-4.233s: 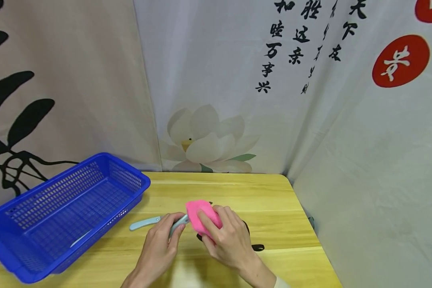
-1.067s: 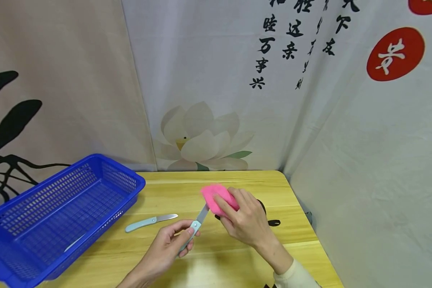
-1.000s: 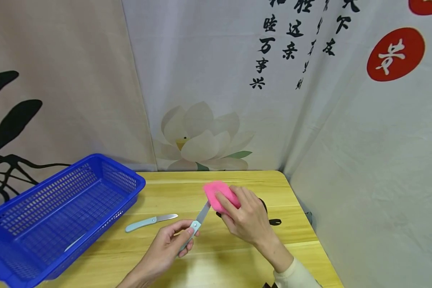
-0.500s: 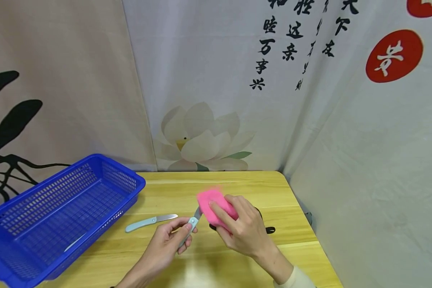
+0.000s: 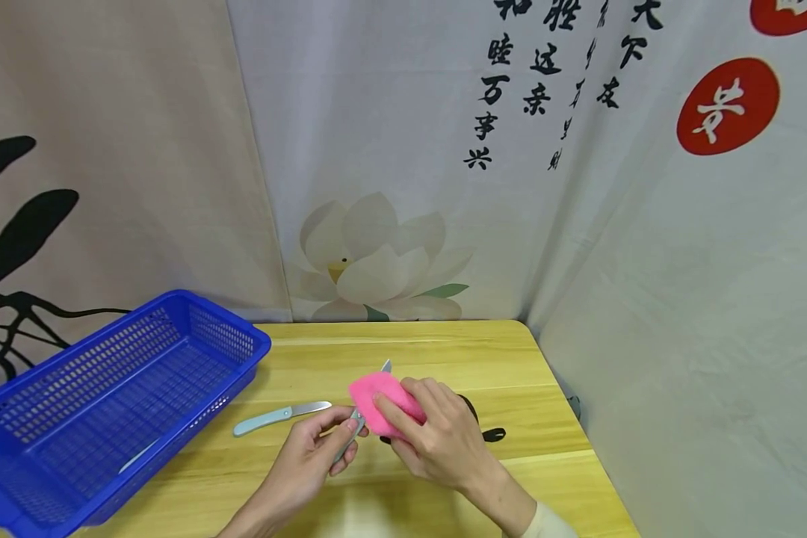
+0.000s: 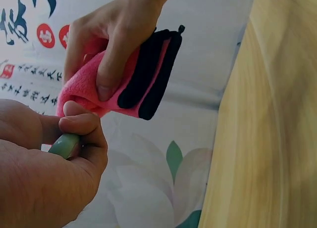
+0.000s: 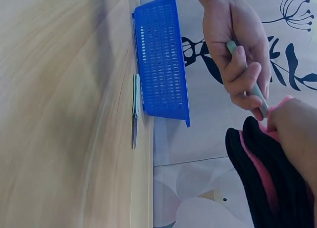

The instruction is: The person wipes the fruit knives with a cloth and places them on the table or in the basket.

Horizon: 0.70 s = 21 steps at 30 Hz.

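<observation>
My left hand (image 5: 305, 456) grips a small knife (image 5: 347, 441) by its pale blue handle, tilted up and away. A pink cloth with black trim (image 5: 376, 396) is folded around the blade, so only the tip shows beyond it. Thumb and fingers of my right hand (image 5: 447, 441) pinch that cloth. In the left wrist view the handle's rounded end (image 6: 65, 146) pokes out of the left fist, and the cloth's black edging (image 6: 141, 72) hangs beside the right thumb. A second knife (image 5: 269, 420) with a matching handle lies on the table to the left.
A blue perforated basket (image 5: 252, 344) stands at the table's left side, with a thin whitish thing (image 5: 137, 456) visible in it. The wooden table (image 5: 471, 351) ends at the back against a printed curtain (image 5: 376, 112).
Over the last second the cloth in my right hand slides down the blade toward the handle, leaving the tip bare. Earlier the left hand was nearer the lying knife, covering its blade.
</observation>
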Tool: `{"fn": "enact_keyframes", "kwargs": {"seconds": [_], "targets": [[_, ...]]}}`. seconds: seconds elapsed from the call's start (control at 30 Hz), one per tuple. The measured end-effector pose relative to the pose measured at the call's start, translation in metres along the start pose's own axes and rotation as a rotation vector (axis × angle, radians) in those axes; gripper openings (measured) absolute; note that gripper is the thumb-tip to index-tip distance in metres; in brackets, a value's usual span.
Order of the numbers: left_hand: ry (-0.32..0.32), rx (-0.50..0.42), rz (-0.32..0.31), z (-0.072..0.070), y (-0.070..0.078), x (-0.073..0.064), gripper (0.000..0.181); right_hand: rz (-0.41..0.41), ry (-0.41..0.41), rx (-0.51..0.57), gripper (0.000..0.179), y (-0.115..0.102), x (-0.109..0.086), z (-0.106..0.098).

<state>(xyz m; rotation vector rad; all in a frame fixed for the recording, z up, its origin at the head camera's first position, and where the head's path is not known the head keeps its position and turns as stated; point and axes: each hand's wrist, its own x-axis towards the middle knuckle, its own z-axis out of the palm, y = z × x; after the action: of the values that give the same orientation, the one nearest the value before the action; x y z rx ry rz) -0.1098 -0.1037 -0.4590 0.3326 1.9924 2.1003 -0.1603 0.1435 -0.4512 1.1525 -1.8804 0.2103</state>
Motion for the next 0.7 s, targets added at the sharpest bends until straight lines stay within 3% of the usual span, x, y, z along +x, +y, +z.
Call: {"fn": "enact_keyframes", "kwargs": {"seconds": [0.17,0.47,0.7], "targets": [[0.002,0.008,-0.03,0.001,0.001,-0.002,0.037,0.025,-0.014,-0.012,0.04,0.003,-0.001,-0.002],[-0.032,0.019,-0.021,-0.002,0.001,-0.003,0.036,0.07,-0.001,-0.044,0.036,0.017,-0.003,0.0],[-0.043,0.016,-0.018,-0.003,0.001,-0.003,0.036,0.177,-0.013,-0.068,0.042,0.028,-0.003,-0.002]]}}
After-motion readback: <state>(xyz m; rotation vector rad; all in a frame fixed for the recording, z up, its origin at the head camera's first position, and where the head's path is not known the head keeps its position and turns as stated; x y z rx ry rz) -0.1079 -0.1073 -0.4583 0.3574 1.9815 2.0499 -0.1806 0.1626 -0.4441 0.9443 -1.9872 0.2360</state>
